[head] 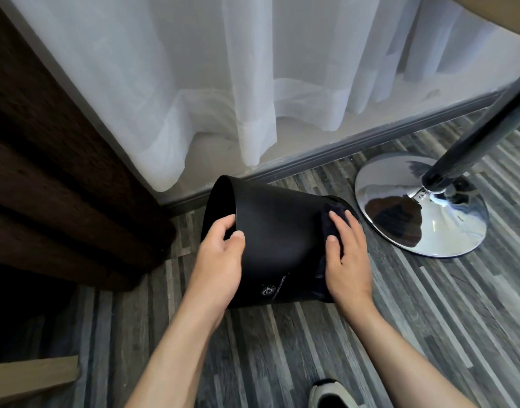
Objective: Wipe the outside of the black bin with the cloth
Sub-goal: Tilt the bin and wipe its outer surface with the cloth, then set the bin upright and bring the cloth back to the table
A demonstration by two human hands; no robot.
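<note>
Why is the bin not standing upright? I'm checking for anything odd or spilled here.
Nothing is spilled. The black bin is tipped on its side on purpose: the left hand grips its rim while the right hand presses a dark cloth near its base. No damage shows.

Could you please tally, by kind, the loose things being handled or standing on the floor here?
Black plastic bin, tipped on its side: 1
Dark cloth under right hand: 1
Round chrome pedestal base: 1
Shoe: 1
Total: 4
</note>
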